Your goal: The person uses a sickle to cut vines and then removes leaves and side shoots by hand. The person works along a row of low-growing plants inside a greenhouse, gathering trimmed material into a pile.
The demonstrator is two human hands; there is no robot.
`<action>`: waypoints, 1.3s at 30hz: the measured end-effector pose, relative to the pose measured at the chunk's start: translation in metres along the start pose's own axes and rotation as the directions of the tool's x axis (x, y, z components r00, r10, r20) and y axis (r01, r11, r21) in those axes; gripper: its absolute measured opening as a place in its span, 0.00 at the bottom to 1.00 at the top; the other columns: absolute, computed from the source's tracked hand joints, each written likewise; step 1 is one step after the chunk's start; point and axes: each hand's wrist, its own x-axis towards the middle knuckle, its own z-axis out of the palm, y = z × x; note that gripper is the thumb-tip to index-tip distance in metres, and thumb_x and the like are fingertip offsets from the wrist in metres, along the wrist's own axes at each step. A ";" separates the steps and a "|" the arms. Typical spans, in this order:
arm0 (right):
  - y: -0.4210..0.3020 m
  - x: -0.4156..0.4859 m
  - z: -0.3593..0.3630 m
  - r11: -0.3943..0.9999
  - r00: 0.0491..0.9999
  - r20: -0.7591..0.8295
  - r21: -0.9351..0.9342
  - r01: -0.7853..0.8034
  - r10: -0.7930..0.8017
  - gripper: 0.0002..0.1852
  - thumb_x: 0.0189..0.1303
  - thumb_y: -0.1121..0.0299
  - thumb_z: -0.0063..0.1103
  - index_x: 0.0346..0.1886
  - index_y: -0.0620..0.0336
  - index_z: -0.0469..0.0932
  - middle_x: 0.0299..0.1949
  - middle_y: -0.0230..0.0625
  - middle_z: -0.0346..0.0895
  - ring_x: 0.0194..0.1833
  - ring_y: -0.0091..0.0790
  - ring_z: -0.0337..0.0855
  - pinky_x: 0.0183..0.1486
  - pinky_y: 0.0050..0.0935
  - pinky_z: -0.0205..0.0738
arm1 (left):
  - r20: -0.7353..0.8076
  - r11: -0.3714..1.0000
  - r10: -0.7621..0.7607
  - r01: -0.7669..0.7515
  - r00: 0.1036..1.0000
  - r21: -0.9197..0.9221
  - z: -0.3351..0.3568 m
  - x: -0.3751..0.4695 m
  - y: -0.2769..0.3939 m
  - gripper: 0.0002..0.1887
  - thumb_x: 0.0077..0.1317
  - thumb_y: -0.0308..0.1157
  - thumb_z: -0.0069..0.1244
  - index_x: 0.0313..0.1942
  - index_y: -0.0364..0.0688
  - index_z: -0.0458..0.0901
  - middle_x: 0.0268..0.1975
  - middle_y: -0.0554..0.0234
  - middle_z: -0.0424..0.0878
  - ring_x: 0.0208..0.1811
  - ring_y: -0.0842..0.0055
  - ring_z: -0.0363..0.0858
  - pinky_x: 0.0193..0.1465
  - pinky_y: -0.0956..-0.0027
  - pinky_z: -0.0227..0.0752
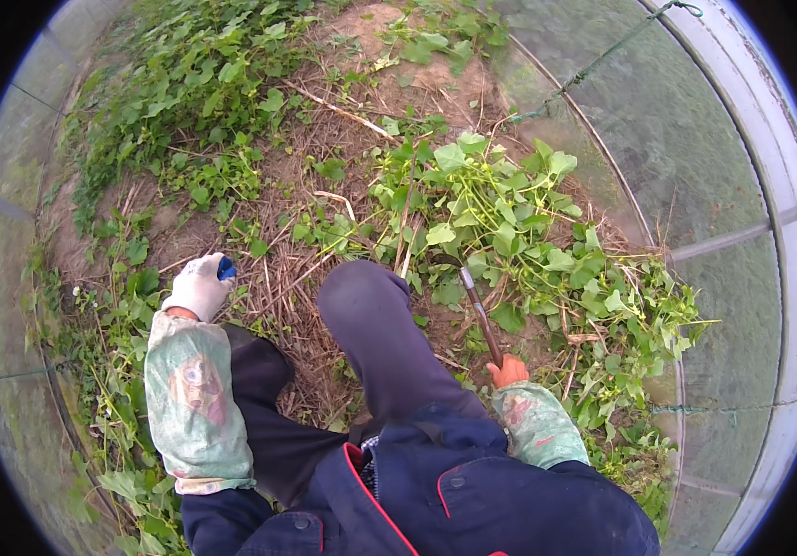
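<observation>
My left hand, in a white glove with blue on the fingers, hovers over weeds and dry stalks at the left; its fingers look curled, but their inner side is hidden. My bare right hand grips the brown handle of a sickle. The tool's metal neck points away from me, and its dark curved blade lies partly among leaves. Just beyond and right of it is a heap of leafy green vines. Green patterned sleeve covers reach over both forearms.
Dense green weeds grow at the upper left. Dry stalks litter the soil around my knees. Clear plastic sheeting on curved poles rises at the right, with a green cord across it. More sheeting stands at the left.
</observation>
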 end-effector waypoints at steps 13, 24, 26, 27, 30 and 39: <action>-0.201 0.200 -0.149 0.919 0.756 -0.548 -0.066 0.389 -0.359 0.12 0.65 0.68 0.69 0.47 0.60 0.79 0.48 0.50 0.81 0.47 0.58 0.84 0.48 0.53 0.78 | -0.048 0.998 0.058 -0.056 0.997 0.041 0.004 0.003 -0.001 0.15 0.67 0.39 0.60 0.51 0.44 0.84 0.49 0.50 0.88 0.54 0.52 0.86 0.58 0.51 0.79; -0.198 0.270 -0.134 0.967 0.893 -0.381 -0.016 0.253 -0.240 0.16 0.64 0.61 0.72 0.45 0.63 0.82 0.43 0.54 0.86 0.48 0.59 0.87 0.49 0.54 0.80 | -0.120 0.995 0.102 -0.100 0.988 0.023 0.005 -0.001 -0.005 0.13 0.67 0.38 0.60 0.48 0.44 0.84 0.46 0.51 0.88 0.52 0.54 0.87 0.55 0.53 0.80; -0.197 0.272 -0.130 0.977 0.915 -0.373 0.086 0.197 -0.152 0.17 0.64 0.61 0.72 0.47 0.65 0.84 0.43 0.55 0.88 0.49 0.58 0.88 0.51 0.52 0.81 | -0.127 0.996 0.086 -0.084 0.988 0.020 0.006 -0.002 -0.005 0.12 0.67 0.37 0.60 0.47 0.44 0.84 0.46 0.51 0.88 0.51 0.53 0.86 0.54 0.52 0.80; -0.197 0.272 -0.130 0.970 0.912 -0.368 0.090 0.227 -0.180 0.17 0.64 0.61 0.72 0.48 0.65 0.84 0.43 0.55 0.88 0.49 0.58 0.88 0.51 0.52 0.81 | -0.122 0.996 0.085 -0.083 0.989 0.018 0.006 -0.003 -0.005 0.12 0.67 0.37 0.60 0.47 0.43 0.84 0.46 0.51 0.88 0.51 0.53 0.86 0.55 0.52 0.80; -0.197 0.269 -0.136 0.944 0.882 -0.449 0.208 0.257 -0.142 0.15 0.63 0.65 0.72 0.48 0.63 0.83 0.43 0.51 0.88 0.48 0.57 0.88 0.50 0.51 0.80 | -0.102 0.997 0.077 -0.076 0.992 0.018 0.006 -0.004 -0.003 0.12 0.66 0.37 0.60 0.47 0.43 0.84 0.47 0.51 0.88 0.51 0.53 0.86 0.55 0.52 0.80; -0.206 0.270 -0.171 0.981 0.839 -0.517 -0.171 0.093 -0.169 0.12 0.63 0.67 0.73 0.46 0.59 0.82 0.46 0.53 0.80 0.49 0.56 0.86 0.49 0.52 0.80 | -0.043 0.998 0.060 -0.061 0.997 -0.004 0.001 -0.004 -0.005 0.16 0.65 0.36 0.61 0.50 0.41 0.82 0.50 0.47 0.87 0.54 0.48 0.85 0.57 0.50 0.78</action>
